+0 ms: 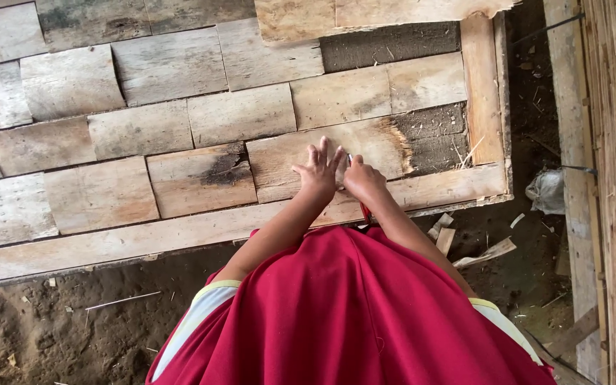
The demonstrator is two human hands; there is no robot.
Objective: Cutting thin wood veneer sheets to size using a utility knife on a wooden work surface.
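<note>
1. The person looks straight down at a flat wooden panel [237, 121] made of many short boards laid in rows, which lies on a dirt floor [58, 321].
2. The left hand [319, 170] lies flat on one pale board [279, 167] near the lower edge of the panel. Its fingers [322, 151] are spread wide and stretched out, and they grip nothing; they only press on the wood.
3. The right hand [361, 178] is just beside the left hand, and the two touch or almost touch. It is curled closed around a small thin object [349, 159], of which only a short tip shows above the knuckles. What kind of tool it is cannot be told.
4. A thin red part [366, 212] shows below the right wrist; it may belong to the same object, but this is not clear.
5. Both hands are over the same board, close to the long bottom rail [144, 239] of the panel.
6. To the right of this board there is a dark gap [436, 139] where a board does not reach the upright side piece [480, 93].
7. The person wears a red garment [351, 314] that fills the lower middle of the view.
8. Some small wood scraps [486, 253] lie on the dirt to the right of the right arm, and long planks [614, 178] stand along the right edge.
</note>
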